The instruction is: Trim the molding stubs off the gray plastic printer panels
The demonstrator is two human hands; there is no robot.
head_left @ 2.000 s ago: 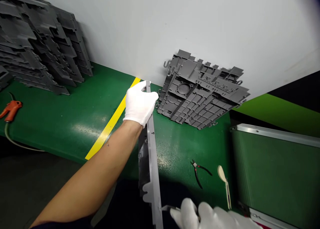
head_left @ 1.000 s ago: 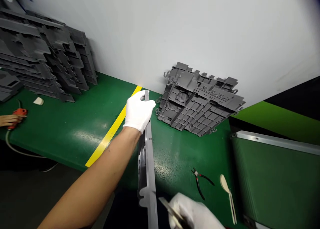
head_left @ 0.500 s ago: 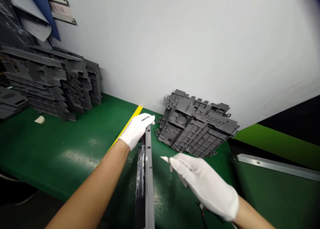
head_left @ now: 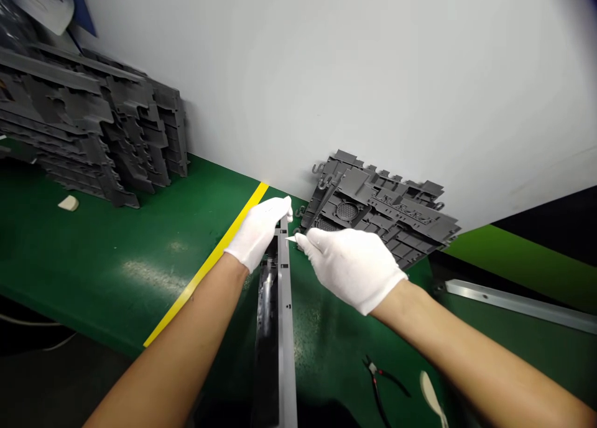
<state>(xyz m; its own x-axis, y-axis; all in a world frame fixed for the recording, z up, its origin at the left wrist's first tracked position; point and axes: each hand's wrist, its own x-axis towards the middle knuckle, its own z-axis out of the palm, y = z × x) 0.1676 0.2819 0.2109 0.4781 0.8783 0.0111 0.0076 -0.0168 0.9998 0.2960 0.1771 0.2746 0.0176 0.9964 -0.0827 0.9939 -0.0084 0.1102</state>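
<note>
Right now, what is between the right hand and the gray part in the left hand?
In the head view, a small blade sticks out from the right hand toward the gray part; touching is unclear.

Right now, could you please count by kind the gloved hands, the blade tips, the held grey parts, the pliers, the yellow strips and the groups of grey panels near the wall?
Left gloved hand and right gloved hand: 2
Blade tip: 1
Held grey part: 1
Pliers: 1
Yellow strip: 1
Left panel group and right panel group: 2
Total: 8
</note>
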